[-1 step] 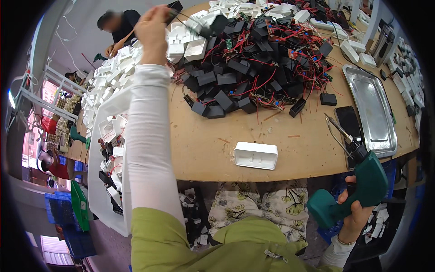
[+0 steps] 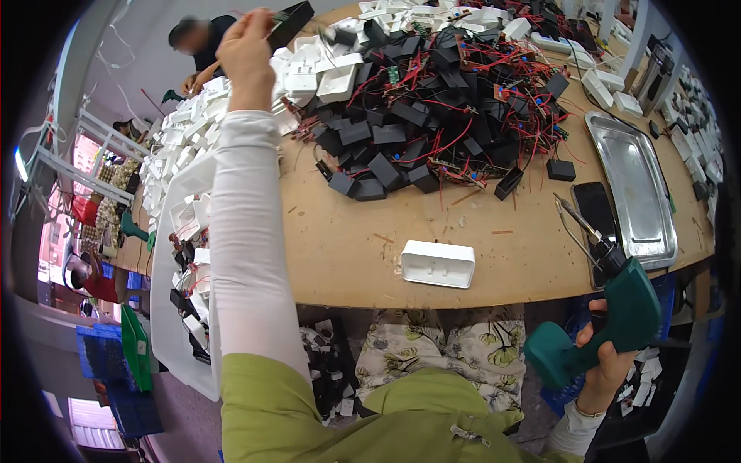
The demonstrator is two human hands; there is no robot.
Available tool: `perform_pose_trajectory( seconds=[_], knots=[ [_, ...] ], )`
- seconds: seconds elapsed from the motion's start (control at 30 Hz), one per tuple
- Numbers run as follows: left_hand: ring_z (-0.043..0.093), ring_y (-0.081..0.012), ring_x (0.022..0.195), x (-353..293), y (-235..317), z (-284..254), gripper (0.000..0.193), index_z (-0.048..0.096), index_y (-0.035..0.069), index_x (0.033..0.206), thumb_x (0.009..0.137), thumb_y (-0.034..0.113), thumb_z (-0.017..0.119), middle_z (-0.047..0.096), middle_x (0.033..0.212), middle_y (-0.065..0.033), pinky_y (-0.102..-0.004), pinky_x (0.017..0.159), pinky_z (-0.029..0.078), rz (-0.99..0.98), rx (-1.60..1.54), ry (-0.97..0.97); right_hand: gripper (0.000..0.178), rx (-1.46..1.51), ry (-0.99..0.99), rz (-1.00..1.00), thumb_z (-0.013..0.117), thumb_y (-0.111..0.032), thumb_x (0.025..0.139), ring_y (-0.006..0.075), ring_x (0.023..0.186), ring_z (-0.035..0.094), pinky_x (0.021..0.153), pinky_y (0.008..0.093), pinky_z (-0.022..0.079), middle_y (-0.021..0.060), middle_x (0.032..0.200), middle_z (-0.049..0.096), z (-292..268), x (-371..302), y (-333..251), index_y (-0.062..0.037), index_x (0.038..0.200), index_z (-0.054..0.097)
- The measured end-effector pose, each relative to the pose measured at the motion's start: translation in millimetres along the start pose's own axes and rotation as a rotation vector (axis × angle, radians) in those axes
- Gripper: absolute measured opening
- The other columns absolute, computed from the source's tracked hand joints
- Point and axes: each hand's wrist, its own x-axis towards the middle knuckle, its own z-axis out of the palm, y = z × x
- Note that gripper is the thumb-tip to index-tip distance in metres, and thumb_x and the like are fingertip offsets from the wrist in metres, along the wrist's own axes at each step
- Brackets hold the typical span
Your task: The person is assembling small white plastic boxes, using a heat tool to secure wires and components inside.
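Observation:
My left hand (image 2: 248,58) is raised over the far left of the table, its fingers closed on the edge of an open black case (image 2: 293,25). Something green, like a circuit board, shows inside that case. Thin wires hang down beside it toward the heap. Low on the right, my right hand (image 2: 606,376) grips a green gun-shaped soldering iron (image 2: 634,305), its metal tip pointing up and left over the table edge. In front of me an open white plastic case (image 2: 438,265) lies on the wooden table (image 2: 347,247), touched by neither hand.
A heap of black cases (image 2: 401,116) with red wires covers the table's far middle. White cases (image 2: 189,123) pile up at left, above a translucent bin (image 2: 174,309). A phone (image 2: 593,204) and metal tray (image 2: 637,185) lie at right. Another person (image 2: 204,46) sits beyond.
My left hand has shifted slightly left, and the black case in it shows more fully. The dark blurred shape and wires beside it have swung left. My right hand stays in place.

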Motion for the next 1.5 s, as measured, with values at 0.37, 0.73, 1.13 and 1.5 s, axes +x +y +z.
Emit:
perform_pose_trajectory(
  seconds=[0.37, 0.73, 1.13, 1.5],
  knots=[
    [0.053, -0.0086, 0.065, -88, 49, -81, 0.018, 0.060, -0.006, 0.093, 0.081, 0.007, 0.060, 0.063, 0.079, -0.0065, -0.0172, 0.059, 0.041, 0.032, 0.068, 0.179, 0.071, 0.041, -0.133, 0.008, 0.069, -0.028, 0.074, 0.0151, 0.066, 0.055, 0.053, 0.0224, 0.044, 0.0227, 0.109, 0.048, 17, 1, 9, 0.0058, 0.124, 0.032],
    [0.055, -0.0097, 0.057, -118, 35, -110, 0.015, 0.066, 0.000, 0.086, 0.078, 0.013, 0.064, 0.063, 0.069, -0.0065, -0.0220, 0.054, 0.042, 0.179, 0.475, 0.367, 0.070, -0.032, -0.189, 0.055, 0.068, -0.030, 0.074, 0.0152, 0.068, 0.053, 0.055, 0.0245, 0.044, 0.0203, 0.110, 0.048, 34, -3, 7, 0.0044, 0.124, 0.033],
    [0.062, -0.0149, 0.069, -112, 21, -110, 0.013, 0.061, -0.001, 0.090, 0.078, 0.002, 0.061, 0.063, 0.079, -0.0088, -0.0243, 0.061, 0.051, -0.022, 0.181, 0.244, 0.071, -0.046, -0.192, 0.056, 0.068, -0.030, 0.074, 0.0148, 0.069, 0.052, 0.056, 0.0238, 0.043, 0.0202, 0.111, 0.047, 38, -3, 2, 0.0037, 0.125, 0.032],
    [0.062, -0.0197, 0.074, -107, 65, -129, 0.012, 0.059, -0.001, 0.094, 0.083, 0.005, 0.055, 0.063, 0.081, -0.0111, -0.0297, 0.067, 0.053, -0.026, -0.181, 0.130, 0.069, -0.033, -0.217, 0.039, 0.067, -0.028, 0.075, 0.0147, 0.071, 0.052, 0.057, 0.0238, 0.043, 0.0199, 0.112, 0.047, 38, -4, 5, 0.0033, 0.125, 0.032]
  ],
)
